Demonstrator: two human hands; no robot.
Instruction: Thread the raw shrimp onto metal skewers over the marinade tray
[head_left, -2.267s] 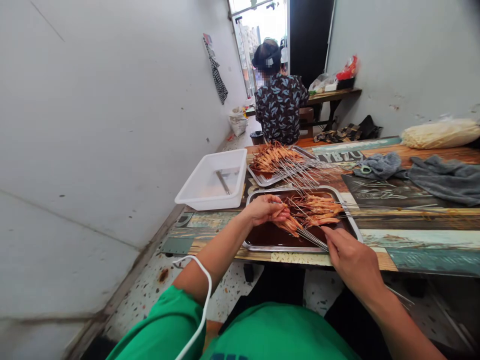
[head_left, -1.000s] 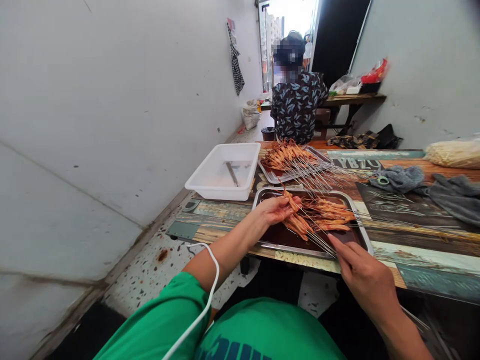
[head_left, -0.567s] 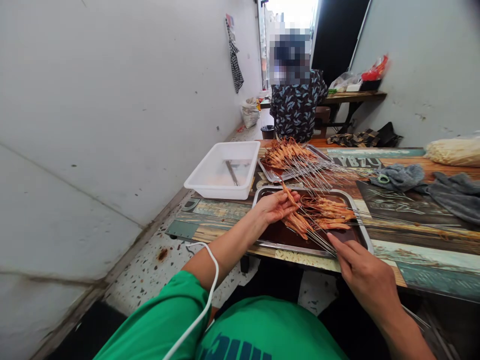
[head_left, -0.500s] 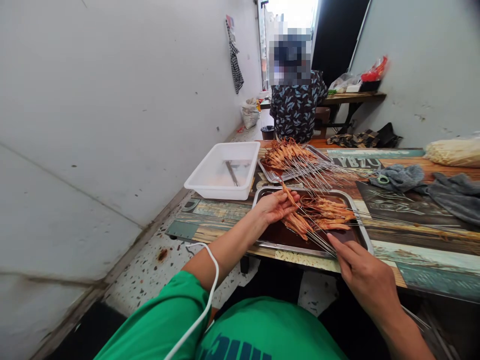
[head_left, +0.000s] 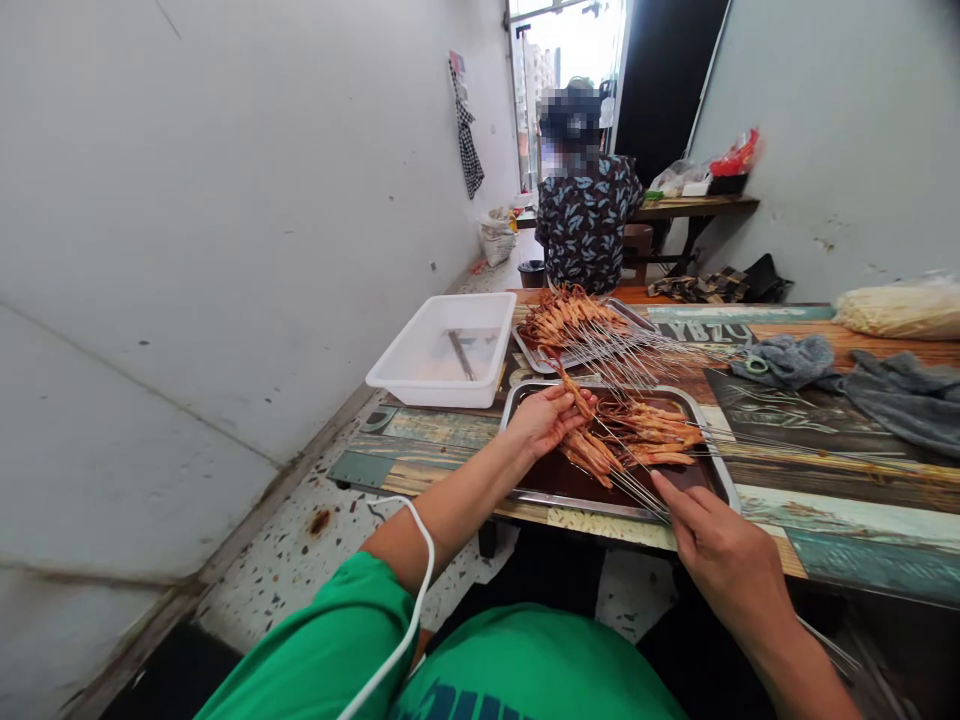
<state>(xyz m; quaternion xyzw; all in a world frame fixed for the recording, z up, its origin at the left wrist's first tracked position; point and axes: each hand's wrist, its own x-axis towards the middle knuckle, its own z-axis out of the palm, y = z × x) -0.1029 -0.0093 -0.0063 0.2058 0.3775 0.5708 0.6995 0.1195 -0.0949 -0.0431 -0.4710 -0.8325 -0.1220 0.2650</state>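
Between pale walls (head_left: pixel 225 200): plank-patterned table (head_left: pixel 855 505), skewers (head_left: pixel 571 316) on trays (head_left: pixel 585 503).

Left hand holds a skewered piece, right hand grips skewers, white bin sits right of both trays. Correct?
Wrong side: the head view shows the white bin left of both the near tray and far tray. Rest stands: left hand holds a skewered piece, right hand grips skewers.

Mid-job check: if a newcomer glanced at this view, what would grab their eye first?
Likely the heap of orange-brown skewered pieces on the far tray, its thin metal sticks fanning to the right. Next, at the near tray, the left hand holds one skewered piece and the right hand grips a bunch of metal skewers.
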